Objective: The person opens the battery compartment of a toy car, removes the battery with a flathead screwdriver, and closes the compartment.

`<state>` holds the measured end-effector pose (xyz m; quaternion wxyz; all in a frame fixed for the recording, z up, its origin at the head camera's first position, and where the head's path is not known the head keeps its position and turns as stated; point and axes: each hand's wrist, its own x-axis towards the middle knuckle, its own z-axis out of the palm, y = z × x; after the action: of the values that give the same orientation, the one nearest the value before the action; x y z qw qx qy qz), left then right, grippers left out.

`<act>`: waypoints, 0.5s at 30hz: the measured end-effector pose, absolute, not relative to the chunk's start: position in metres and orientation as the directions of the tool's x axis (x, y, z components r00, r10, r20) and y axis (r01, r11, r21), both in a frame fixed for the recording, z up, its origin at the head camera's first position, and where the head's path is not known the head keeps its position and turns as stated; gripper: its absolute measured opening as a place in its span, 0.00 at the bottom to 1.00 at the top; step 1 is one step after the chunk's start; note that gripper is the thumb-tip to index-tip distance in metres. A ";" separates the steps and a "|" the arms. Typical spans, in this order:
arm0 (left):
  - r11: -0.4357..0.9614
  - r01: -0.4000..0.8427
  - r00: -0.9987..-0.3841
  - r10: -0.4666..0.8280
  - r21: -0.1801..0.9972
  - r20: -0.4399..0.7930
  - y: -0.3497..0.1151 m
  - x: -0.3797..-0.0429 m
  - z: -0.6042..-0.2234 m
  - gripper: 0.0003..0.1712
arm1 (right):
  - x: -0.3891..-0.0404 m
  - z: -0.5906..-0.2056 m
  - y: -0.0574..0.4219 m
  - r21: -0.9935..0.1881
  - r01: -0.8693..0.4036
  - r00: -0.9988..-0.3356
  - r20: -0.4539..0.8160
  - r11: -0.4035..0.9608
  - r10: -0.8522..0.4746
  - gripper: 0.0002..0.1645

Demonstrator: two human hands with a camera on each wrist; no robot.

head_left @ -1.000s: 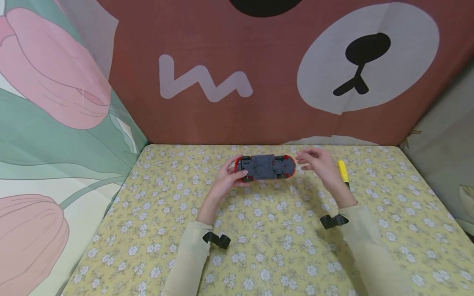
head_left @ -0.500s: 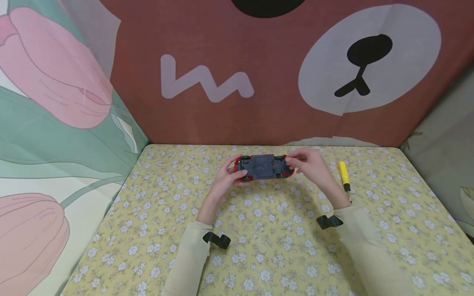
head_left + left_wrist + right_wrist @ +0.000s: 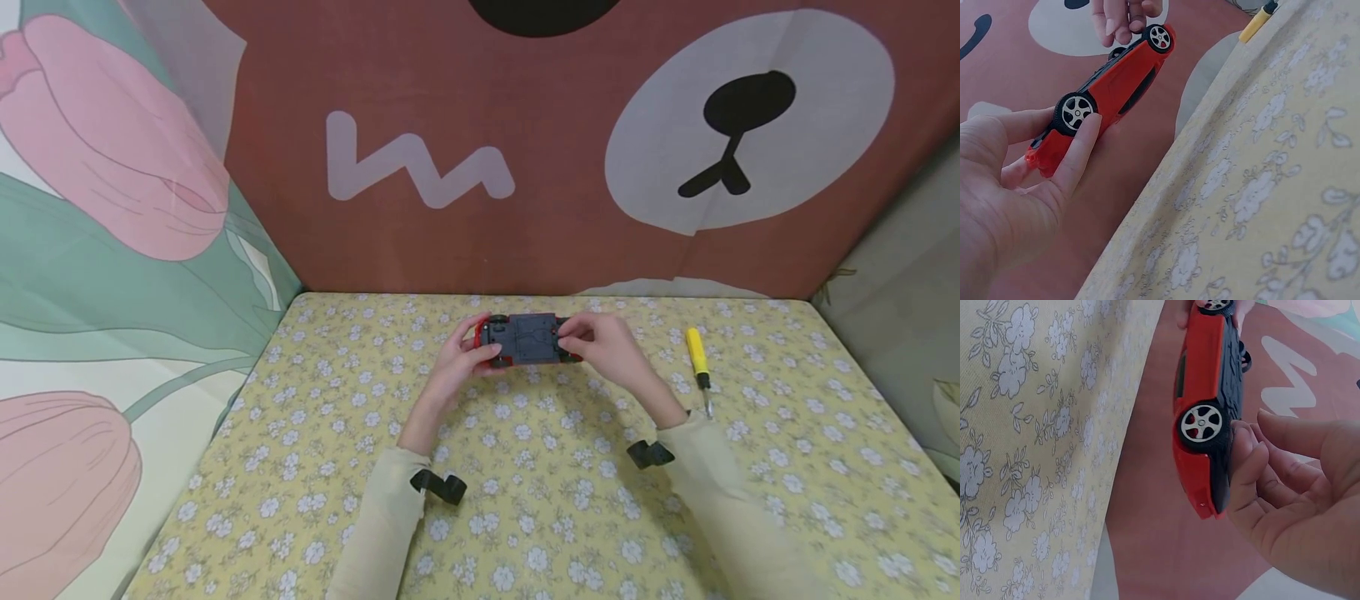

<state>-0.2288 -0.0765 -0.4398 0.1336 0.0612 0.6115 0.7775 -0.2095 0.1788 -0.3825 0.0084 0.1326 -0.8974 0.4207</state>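
Note:
A red toy car (image 3: 534,340) is held bottom up above the table, its dark underside facing the head camera. My left hand (image 3: 453,354) grips one end of it, thumb on the underside near a wheel (image 3: 1076,113) and fingers around the body. The fingertips of my right hand (image 3: 606,348) are bent in close together at the underside by the other pair of wheels, beside a silver-spoked wheel (image 3: 1202,423) in the right wrist view. I cannot tell whether something small is pinched between them.
On the table to the right lies a screwdriver (image 3: 697,354) with a yellow and black handle, its metal shaft toward me. A yellow flowered cloth (image 3: 517,500) covers the table. A brown printed curtain (image 3: 420,250) hangs behind its far edge.
My right hand has moved left from beyond the car's end onto its underside, baring the screwdriver's shaft to view. The left hand and the car have stayed nearly still.

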 end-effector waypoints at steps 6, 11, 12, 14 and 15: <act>-0.197 -0.124 -0.959 0.275 0.973 -0.066 -0.077 -0.229 -0.437 0.38 | -0.210 -0.385 0.176 -0.738 -0.265 -0.961 0.148 0.620 -0.235 0.07; -0.199 -0.123 -0.959 0.275 0.972 -0.065 -0.078 -0.228 -0.437 0.38 | -0.210 -0.385 0.174 -0.734 -0.272 -0.959 0.155 0.622 -0.236 0.06; -0.202 -0.120 -0.960 0.275 0.972 -0.062 -0.078 -0.228 -0.437 0.38 | -0.210 -0.385 0.174 -0.735 -0.273 -0.959 0.157 0.620 -0.236 0.06; -0.206 -0.115 -0.960 0.276 0.972 -0.055 -0.078 -0.227 -0.437 0.37 | -0.210 -0.386 0.173 -0.736 -0.275 -0.959 0.161 0.619 -0.235 0.05; -0.211 -0.114 -0.959 0.278 0.971 -0.052 -0.079 -0.227 -0.437 0.37 | -0.210 -0.386 0.173 -0.736 -0.274 -0.959 0.161 0.619 -0.233 0.05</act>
<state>-0.2274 -0.0787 -0.4372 0.1263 0.0665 0.6153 0.7753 -0.2099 0.1728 -0.3859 0.0249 0.1410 -0.8993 0.4133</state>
